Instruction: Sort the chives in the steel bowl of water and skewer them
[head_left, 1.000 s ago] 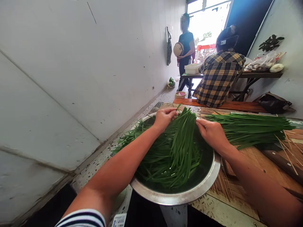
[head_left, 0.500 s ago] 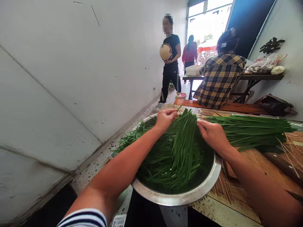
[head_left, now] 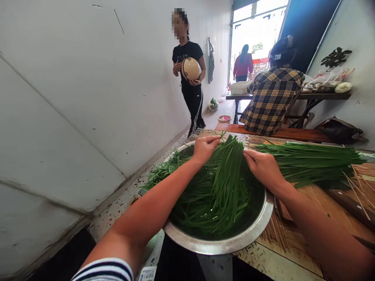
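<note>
A bundle of garlic chives (head_left: 230, 175) hangs over a wide steel bowl (head_left: 218, 246), its blades draping down onto more loose chives inside. At the bundle's upper left, my left hand (head_left: 206, 147) is closed, thumb and fingers pinching a chive blade. My right hand (head_left: 262, 164) is closed in a pinch at the bundle's upper right edge; what lies between those fingertips is too small or hidden to make out. Cut chives (head_left: 161, 171) spill over the bowl's left rim.
Right of the bowl lie a pile of chives (head_left: 316, 158), a cutting board (head_left: 313, 205), a knife (head_left: 348, 203) and bamboo skewers (head_left: 277, 230). Beyond are a seated person in plaid (head_left: 272, 101), a bench (head_left: 230, 127) and a person standing with a round ball-like object (head_left: 191, 69).
My hands and the bundle have barely moved. The standing person has come closer along the wall, to the left, still carrying the round object. The person in red at the doorway has shifted right.
</note>
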### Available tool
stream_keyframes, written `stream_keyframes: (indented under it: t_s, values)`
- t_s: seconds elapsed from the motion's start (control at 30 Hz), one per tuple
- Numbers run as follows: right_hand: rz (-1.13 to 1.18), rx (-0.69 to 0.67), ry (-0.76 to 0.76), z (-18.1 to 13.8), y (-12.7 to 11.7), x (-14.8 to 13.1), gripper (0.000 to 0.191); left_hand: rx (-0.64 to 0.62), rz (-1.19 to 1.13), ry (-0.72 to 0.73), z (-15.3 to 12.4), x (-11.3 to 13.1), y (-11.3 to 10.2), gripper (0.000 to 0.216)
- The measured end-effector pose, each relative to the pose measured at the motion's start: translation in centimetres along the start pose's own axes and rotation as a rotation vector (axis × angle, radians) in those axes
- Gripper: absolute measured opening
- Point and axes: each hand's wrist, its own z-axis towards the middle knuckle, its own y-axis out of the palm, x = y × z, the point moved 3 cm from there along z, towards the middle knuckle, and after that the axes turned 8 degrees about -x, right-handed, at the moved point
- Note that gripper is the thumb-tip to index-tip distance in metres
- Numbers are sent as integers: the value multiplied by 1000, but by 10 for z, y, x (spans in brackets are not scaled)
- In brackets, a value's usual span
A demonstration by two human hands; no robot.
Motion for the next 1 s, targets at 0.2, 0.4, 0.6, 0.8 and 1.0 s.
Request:
stream_keyframes:
  t_s: [0.2,0.4,0.6,0.8,1.0]
  values:
    - [17,2,7,0,1,0,30,-81,164,63,-8,12,12,23]
    - [26,2,16,1,2,1,30,-71,527,176,-12,26,10,23]
    - [17,11,20,1,3,2,30,-47,484,147,-11,21,6,19]
    - [38,7,20,0,4,3,30,-37,273,99,-7,12,8,19]
    - [31,36,-10,0,3,3,31,12,-155,-82,-4,10,11,21]
